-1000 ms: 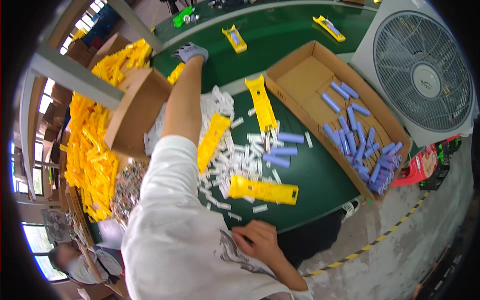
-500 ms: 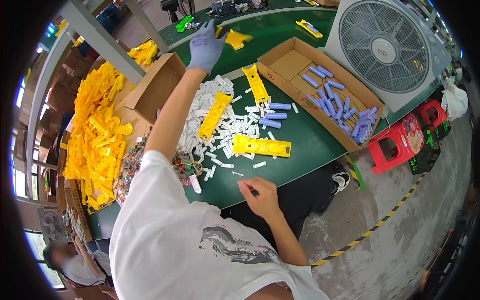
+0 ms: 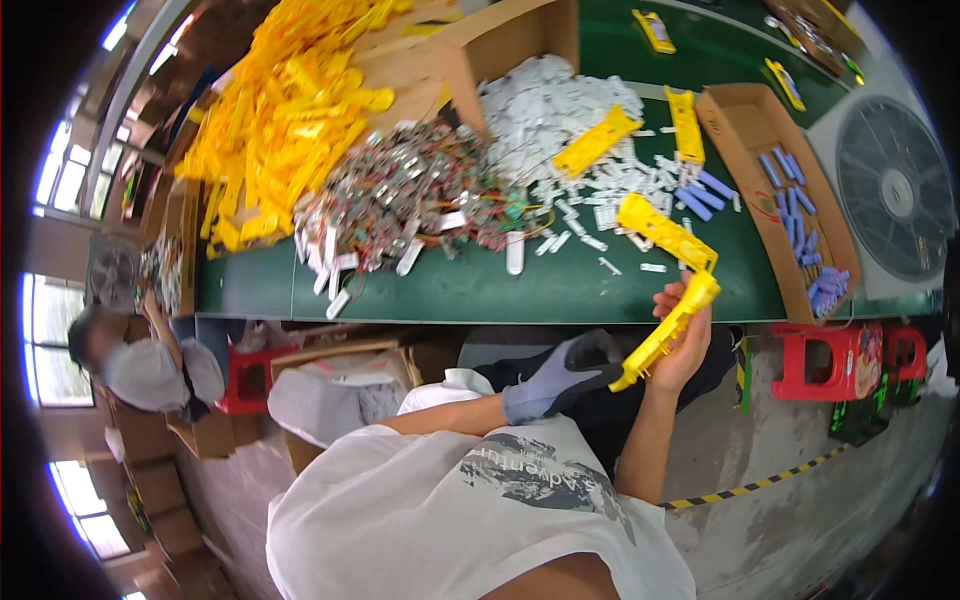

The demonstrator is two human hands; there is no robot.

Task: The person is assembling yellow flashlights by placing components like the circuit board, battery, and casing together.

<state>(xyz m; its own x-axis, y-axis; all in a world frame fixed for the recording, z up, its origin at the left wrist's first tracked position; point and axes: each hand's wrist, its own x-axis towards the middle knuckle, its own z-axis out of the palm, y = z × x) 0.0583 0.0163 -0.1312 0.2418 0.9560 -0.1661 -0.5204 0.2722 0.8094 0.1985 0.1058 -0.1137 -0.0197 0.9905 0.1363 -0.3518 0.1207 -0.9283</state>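
Clasping a yellow casing (image 3: 668, 333), right fingers (image 3: 668, 297) bend round it; left fingers (image 3: 597, 348) gape by its end.

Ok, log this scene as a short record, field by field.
Right hand: bare, holding a yellow shell; the right hand is past the table's near edge
Left hand: gloved, at the shell's lower end; whether the left hand touches it is unclear
Table: green table
Table, left to right: yellow pile, wire heap, white parts, box, fan
In box: purple cells
Background: a seated person at far left
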